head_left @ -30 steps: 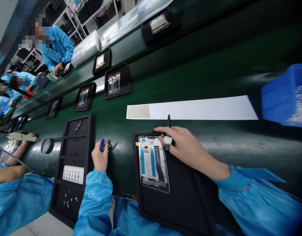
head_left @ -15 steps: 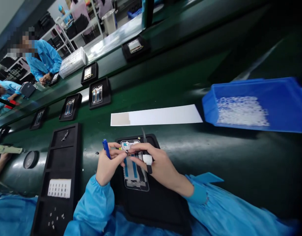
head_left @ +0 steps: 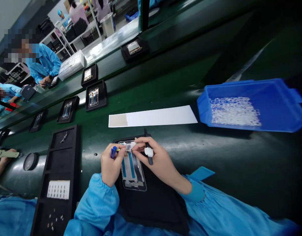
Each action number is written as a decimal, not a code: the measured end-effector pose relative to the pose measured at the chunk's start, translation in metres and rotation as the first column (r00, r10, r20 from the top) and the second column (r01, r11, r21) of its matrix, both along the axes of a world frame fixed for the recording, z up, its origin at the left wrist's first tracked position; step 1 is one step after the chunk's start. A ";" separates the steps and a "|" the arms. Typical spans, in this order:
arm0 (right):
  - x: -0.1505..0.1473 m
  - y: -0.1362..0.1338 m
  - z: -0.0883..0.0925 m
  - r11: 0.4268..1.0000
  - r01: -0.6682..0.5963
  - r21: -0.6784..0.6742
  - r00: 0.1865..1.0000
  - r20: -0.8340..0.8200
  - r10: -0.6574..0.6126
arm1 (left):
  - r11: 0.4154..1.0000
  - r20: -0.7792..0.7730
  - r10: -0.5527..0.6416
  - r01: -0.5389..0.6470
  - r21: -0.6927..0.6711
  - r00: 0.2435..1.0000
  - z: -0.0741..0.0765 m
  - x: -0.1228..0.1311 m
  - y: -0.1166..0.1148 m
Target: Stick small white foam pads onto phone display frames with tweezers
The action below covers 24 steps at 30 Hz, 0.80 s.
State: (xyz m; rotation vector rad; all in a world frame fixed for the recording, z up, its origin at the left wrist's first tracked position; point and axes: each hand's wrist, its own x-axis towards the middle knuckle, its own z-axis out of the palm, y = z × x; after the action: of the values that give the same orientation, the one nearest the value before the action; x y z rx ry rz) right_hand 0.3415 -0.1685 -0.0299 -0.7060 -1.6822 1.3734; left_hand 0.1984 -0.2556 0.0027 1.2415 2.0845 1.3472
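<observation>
In the head view, my left hand (head_left: 109,165) is closed around a blue pen (head_left: 113,152), whose end sticks up between the fingers. My right hand (head_left: 161,160) keeps black tweezers (head_left: 150,160) with a white wrap across the palm, tips pointing away from me. The thumb and fingers of both hands are pinched near the top end of an open phone frame (head_left: 134,183); anything small between them is too tiny to make out. Blue strips run along the frame. It lies on a black foam tray (head_left: 156,206).
Left of me stands a long black compartment tray (head_left: 75,157) with a white card of small parts (head_left: 58,189) and loose bits. A white strip (head_left: 161,115) and a blue bin (head_left: 276,108) of white pieces lie beyond. Several trayed phone frames (head_left: 93,97) line the bench; a co-worker (head_left: 44,62) sits opposite.
My fingertips, which met over the phone frame, have drawn slightly apart. The blue pen has tipped from upright toward the camera. The whole view has shifted a little.
</observation>
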 end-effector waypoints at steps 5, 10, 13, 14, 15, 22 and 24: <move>0.004 0.011 -0.010 0.966 -0.100 0.237 0.964 0.264 0.035 | 0.994 -0.125 0.098 -0.091 0.061 0.987 0.004 -0.018 -0.002; -0.013 0.005 -0.019 0.763 -0.263 0.591 0.882 0.467 -0.057 | 0.998 -0.136 0.055 -0.054 0.015 0.989 -0.003 -0.017 -0.008; -0.022 0.003 -0.021 0.665 -0.249 0.704 0.892 0.435 -0.127 | 0.999 -0.133 0.042 -0.038 0.038 0.990 -0.007 -0.014 -0.010; -0.023 0.003 -0.021 0.648 -0.238 0.724 0.898 0.419 -0.138 | 0.998 -0.133 0.039 -0.033 0.049 0.990 -0.007 -0.014 -0.011; -0.023 0.003 -0.021 0.637 -0.227 0.736 0.904 0.403 -0.143 | 0.998 -0.132 0.038 -0.030 0.062 0.991 -0.008 -0.014 -0.013; -0.006 0.005 -0.005 0.930 -0.088 0.356 0.991 0.130 0.044 | 0.919 0.118 0.174 -0.204 0.336 0.978 -0.009 -0.016 -0.023; -0.002 0.004 -0.001 0.978 -0.082 0.191 0.996 0.055 0.073 | 0.917 0.274 0.149 -0.237 0.322 0.950 -0.007 -0.015 -0.024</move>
State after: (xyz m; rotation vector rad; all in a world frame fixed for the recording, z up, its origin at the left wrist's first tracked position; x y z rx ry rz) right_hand 0.3391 -0.1647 -0.0309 -0.5708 -1.8686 1.2336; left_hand 0.1833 -0.2793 -0.0043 0.9459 1.8861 1.9267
